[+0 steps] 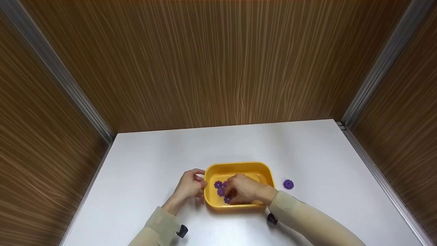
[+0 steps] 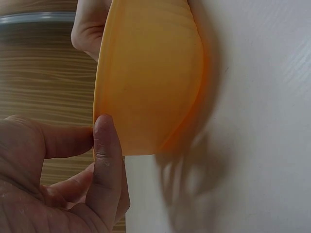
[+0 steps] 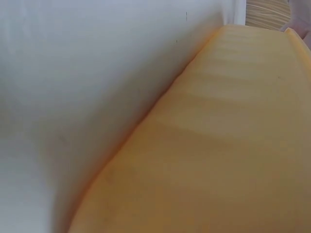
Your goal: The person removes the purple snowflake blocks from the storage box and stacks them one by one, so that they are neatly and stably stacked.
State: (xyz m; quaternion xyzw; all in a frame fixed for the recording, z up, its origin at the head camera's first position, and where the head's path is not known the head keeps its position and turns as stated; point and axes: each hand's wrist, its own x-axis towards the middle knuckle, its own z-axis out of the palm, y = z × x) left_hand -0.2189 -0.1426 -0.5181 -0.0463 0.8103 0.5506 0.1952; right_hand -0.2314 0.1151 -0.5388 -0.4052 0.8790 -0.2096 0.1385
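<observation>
Landmark: the yellow tray (image 1: 239, 167), which stood upright with its opening up. On the near side of the tray, 2 beige sleeves, the left sleeve (image 1: 155, 227) and the right sleeve (image 1: 307, 217), angled in toward it. Each cuff had 1 black fitting beneath it: the left fitting (image 1: 182, 231) and the right fitting (image 1: 272, 219).

Left hand (image 1: 187, 184): positioned at the left end of the tray, pinching its rim. In the left wrist view, 1 digit lay along the outer wall and another met the rim from the opposite side. This hold appeared to serve as a brace against sliding.

Right hand (image 1: 244, 188): inserted into the tray across its right end, fingers bent down toward the floor. The low reach suited the shallow walls. Whether the fingertips pinched a piece could not be told; the hand itself hid them.

At least 4 purple scalloped pieces (image 1: 218, 184) lay grouped in the left half of the tray, where the walls presumably contained them. Outside, 1 loose purple piece (image 1: 288, 184) rested to the right of the tray, apart from its wall.

Beyond the tray, the white table (image 1: 205, 145) extended to a wood-grain panel (image 1: 218, 68).
</observation>
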